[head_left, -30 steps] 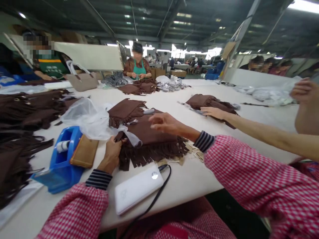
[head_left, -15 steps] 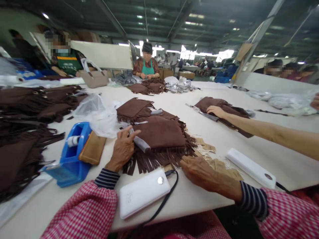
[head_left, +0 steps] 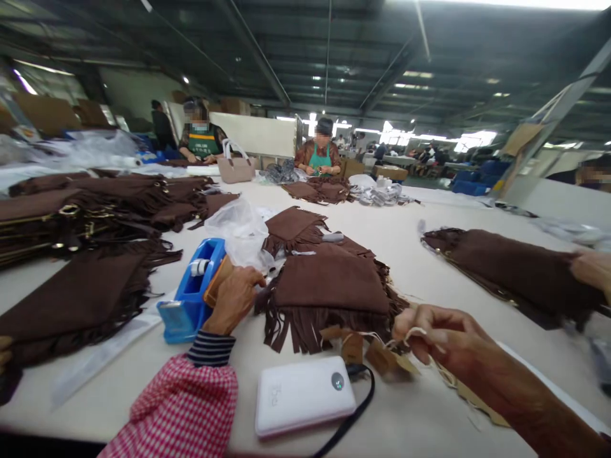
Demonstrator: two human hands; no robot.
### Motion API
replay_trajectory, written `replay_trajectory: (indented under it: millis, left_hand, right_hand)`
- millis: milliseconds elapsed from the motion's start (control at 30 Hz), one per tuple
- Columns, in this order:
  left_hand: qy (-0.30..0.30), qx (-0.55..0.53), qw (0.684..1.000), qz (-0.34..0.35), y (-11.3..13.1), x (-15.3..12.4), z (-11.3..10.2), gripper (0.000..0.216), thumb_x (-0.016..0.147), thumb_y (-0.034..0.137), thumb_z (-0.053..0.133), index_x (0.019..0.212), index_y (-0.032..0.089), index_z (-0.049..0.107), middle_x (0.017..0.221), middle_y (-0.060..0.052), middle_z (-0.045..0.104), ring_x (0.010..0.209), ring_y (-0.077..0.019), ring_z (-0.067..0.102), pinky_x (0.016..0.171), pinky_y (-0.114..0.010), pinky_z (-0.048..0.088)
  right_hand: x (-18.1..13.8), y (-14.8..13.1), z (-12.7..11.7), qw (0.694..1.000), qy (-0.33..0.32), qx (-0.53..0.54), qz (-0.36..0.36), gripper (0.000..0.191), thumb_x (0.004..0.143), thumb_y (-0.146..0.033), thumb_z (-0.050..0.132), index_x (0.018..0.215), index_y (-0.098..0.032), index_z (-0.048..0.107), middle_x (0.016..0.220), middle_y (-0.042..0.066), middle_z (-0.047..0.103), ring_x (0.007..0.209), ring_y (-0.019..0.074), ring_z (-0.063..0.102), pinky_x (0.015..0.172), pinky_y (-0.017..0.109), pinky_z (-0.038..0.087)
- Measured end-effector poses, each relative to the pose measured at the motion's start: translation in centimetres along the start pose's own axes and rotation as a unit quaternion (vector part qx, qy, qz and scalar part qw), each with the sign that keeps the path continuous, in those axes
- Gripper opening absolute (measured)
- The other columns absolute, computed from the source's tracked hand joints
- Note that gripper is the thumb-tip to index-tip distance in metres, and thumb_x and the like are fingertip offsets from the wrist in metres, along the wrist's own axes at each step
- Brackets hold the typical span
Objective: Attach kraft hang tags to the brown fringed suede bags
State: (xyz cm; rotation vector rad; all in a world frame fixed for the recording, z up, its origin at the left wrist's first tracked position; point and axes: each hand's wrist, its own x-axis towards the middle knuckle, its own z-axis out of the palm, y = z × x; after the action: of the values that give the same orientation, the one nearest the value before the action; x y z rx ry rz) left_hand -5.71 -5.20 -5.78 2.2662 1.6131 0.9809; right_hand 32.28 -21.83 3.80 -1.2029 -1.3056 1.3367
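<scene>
My left hand [head_left: 235,298] is closed beside the blue tape dispenser [head_left: 184,312], partly covering a tan-brown wallet-like item [head_left: 217,280]. Whatever its fingers hold, if anything, I cannot make out. My right hand [head_left: 442,334] pinches the white strings of several brown paper hang tags [head_left: 382,359], which dangle over the table, slightly blurred. Between my hands lies a dark brown fringed bag [head_left: 334,280], fringe toward me. Behind it rests another brown fringed bag [head_left: 296,226]. Crumpled clear plastic bags [head_left: 238,229] lie just beyond my left hand.
A white power bank [head_left: 305,397] with a black cable sits at the front edge. Brown fringed bags [head_left: 95,197] are piled at left. At right a co-worker's hand [head_left: 594,273] holds a brown bag [head_left: 510,264]. A beige handbag [head_left: 237,168] stands at the back.
My right hand has lifted the hang tags by their strings. My left hand has drawn back from the bag, and the grey plastic strip there is gone. The view has turned left.
</scene>
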Motion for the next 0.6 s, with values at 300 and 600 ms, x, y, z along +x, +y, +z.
replay_trajectory:
  millis: [300, 600]
  left_hand:
    - [-0.084, 0.141, 0.986, 0.037, 4.8, 3.1, 2.2, 0.032, 0.091, 0.017, 0.048, 0.119, 0.016, 0.063, 0.117, -0.014, 0.067, 0.117, -0.0296, 0.057, 0.101, -0.041, 0.046]
    - [-0.118, 0.122, 0.984, -0.053, 2.5, 7.2, 2.4, 0.032, 0.086, 0.013, 0.047, 0.113, 0.017, 0.064, 0.105, -0.015, 0.069, 0.102, -0.0328, 0.062, 0.082, -0.040, 0.046]
  right_hand:
    - [1.6, -5.7, 1.4, 0.995, 0.067, 0.064, -0.046, 0.022, 0.081, -0.037, 0.076, 0.071, -0.021, 0.064, 0.075, 0.005, 0.055, 0.060, 0.0138, 0.045, 0.051, 0.027, 0.041]
    - [8.5, -5.4, 2.1, 0.991, -0.032, -0.110, -0.071, 0.020, 0.081, -0.031, 0.077, 0.095, -0.017, 0.077, 0.095, 0.008, 0.074, 0.059, 0.0093, 0.048, 0.051, 0.023, 0.037]
